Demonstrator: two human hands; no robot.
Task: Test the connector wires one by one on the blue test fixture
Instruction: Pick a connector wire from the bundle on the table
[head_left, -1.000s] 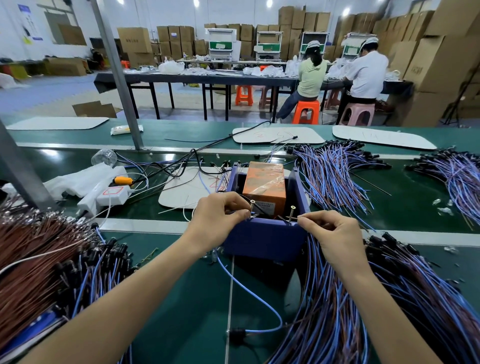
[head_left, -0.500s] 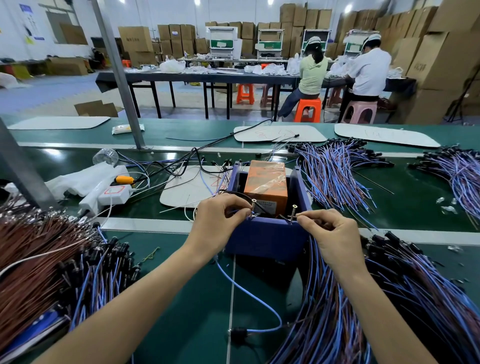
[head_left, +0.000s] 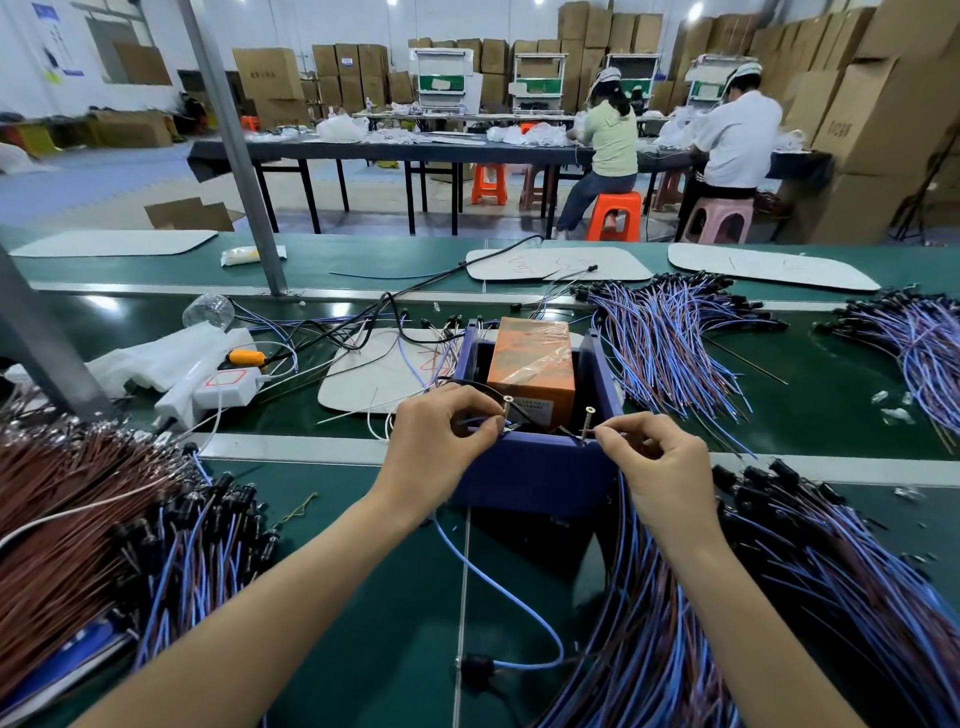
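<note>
A blue box-shaped test fixture (head_left: 535, 478) stands at the middle of the green bench, with an orange wrapped block (head_left: 532, 361) inside it. Two upright screws rise from its front rim, the left screw (head_left: 506, 408) and the right screw (head_left: 587, 422). My left hand (head_left: 441, 441) pinches the blue wire end against the left screw. My right hand (head_left: 654, 467) pinches the other wire end at the right screw. The connector wire (head_left: 511, 590) loops down in front of the fixture to its black connector (head_left: 475, 665).
A heap of blue and brown wires (head_left: 753, 613) lies under my right arm. Brown wires (head_left: 62, 519) pile up at the left, and more bundles (head_left: 670, 338) lie behind the fixture. A white power strip (head_left: 228, 387) sits at the left. Two people sit at a far table.
Both hands stay at the two screws on the fixture's front rim, with only small finger shifts. The wire loop hangs the same way.
</note>
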